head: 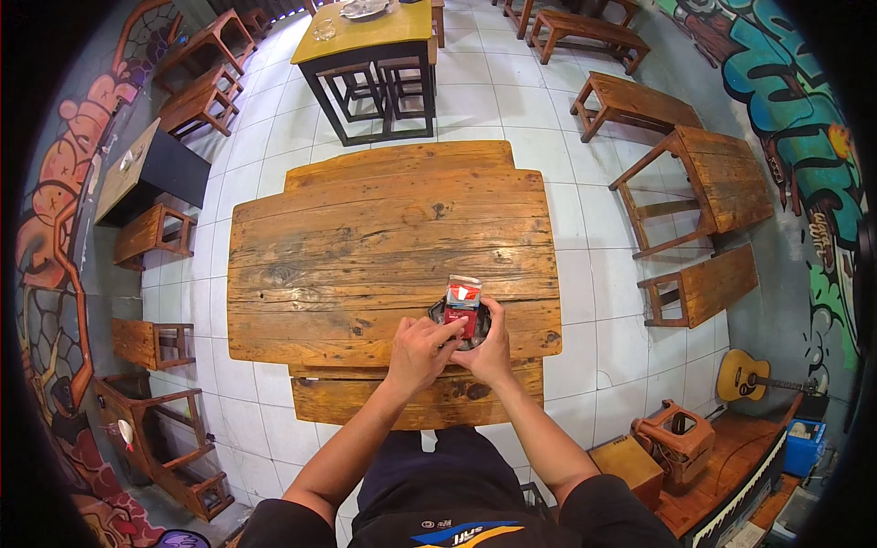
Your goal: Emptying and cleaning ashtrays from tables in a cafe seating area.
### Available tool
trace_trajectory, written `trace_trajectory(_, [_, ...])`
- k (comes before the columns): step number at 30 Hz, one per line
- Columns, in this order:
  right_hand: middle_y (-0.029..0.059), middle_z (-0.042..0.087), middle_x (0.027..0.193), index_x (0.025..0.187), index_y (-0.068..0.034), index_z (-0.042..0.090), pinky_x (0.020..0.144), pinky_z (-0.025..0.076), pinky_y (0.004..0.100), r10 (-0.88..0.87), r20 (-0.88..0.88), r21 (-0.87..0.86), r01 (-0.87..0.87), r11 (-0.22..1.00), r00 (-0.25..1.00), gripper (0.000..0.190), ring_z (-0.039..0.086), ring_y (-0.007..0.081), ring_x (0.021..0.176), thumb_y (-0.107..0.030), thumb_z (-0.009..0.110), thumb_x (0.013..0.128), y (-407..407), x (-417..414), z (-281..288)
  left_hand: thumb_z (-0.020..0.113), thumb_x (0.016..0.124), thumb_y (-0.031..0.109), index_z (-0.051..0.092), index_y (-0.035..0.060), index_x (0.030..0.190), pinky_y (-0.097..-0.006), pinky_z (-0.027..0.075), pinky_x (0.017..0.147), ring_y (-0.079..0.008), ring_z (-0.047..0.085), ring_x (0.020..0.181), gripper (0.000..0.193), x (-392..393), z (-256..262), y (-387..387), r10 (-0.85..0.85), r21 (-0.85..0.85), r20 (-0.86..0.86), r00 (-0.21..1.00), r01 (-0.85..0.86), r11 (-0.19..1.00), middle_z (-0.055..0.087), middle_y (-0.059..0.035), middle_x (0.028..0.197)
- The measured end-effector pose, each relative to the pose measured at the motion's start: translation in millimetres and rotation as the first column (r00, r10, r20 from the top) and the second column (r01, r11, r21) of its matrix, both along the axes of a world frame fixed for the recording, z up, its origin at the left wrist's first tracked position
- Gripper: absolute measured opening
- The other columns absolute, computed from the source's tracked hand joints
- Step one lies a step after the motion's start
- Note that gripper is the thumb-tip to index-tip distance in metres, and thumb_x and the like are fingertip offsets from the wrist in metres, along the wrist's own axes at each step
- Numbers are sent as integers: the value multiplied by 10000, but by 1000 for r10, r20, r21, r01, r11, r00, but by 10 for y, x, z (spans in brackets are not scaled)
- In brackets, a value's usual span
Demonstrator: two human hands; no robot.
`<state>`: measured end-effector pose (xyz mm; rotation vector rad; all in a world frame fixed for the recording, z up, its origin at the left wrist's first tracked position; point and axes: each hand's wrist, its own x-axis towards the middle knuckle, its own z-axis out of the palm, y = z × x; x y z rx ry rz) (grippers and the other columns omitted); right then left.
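Note:
Near the front edge of the wooden table (pixel 390 253), a small red pack with a raised lid, probably a cigarette pack (pixel 458 316), is held upright. My right hand (pixel 488 342) grips it from the right side and below. My left hand (pixel 421 348) touches its front, with the index finger laid across the red face; whether the left fingers also hold something is unclear. A dark ashtray-like dish (pixel 485 325) shows behind and beside the pack, partly covered by the pack and my right hand.
A wooden bench (pixel 418 401) runs between me and the table. Beyond stands a yellow-topped table (pixel 384 34) with a glass ashtray (pixel 325 29). Wooden stools and tables line both walls. An acoustic guitar (pixel 742 375) and a cardboard box (pixel 627 469) are at the lower right.

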<state>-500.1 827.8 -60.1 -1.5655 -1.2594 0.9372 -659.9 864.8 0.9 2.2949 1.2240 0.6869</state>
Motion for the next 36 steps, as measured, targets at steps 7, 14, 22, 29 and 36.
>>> trace_trajectory(7, [184,532,1350,1381,-73,359,992,502,443,-12,29,38,11,999,999,979,591,353,1204,-182,933,595,24,5,24,801,794,178,731,206,1188,-358,384,818,-173,627,811,401,19,100,32,-30,84,26,999,28,996,749,22,918])
trace_trajectory(14, [170,558,1299,1383,-82,361,981,509,435,-31,51,16,30,999,998,1006,601,329,1185,-210,955,582,-6,62,58,799,808,160,733,166,1137,-383,414,825,-178,647,873,336,-153,-34,140,65,74,125,990,-75,994,737,3,887])
trace_trajectory(22, [170,543,1319,1396,-90,362,995,508,425,-51,144,7,50,999,988,1047,600,310,1191,-236,978,563,-117,203,62,741,912,357,738,124,1167,-460,404,980,-281,576,1112,345,-613,-1522,559,488,7,-231,842,-500,866,666,-65,1208])
trace_trajectory(29, [168,557,1299,1390,-94,359,992,509,422,-13,133,-6,14,1000,991,1049,602,309,1183,-252,984,563,-222,243,25,685,965,241,738,140,1027,-462,424,951,-282,550,1075,130,-812,-1966,550,511,39,-147,847,-511,859,668,-41,1103])
trace_trajectory(36, [170,562,1301,1392,-95,359,984,513,428,-34,130,-49,40,998,991,1055,604,314,1185,-251,985,557,-303,254,3,713,893,103,723,96,974,-400,461,845,-262,611,908,82,-458,-751,188,280,-154,332,901,-241,958,704,-63,992])
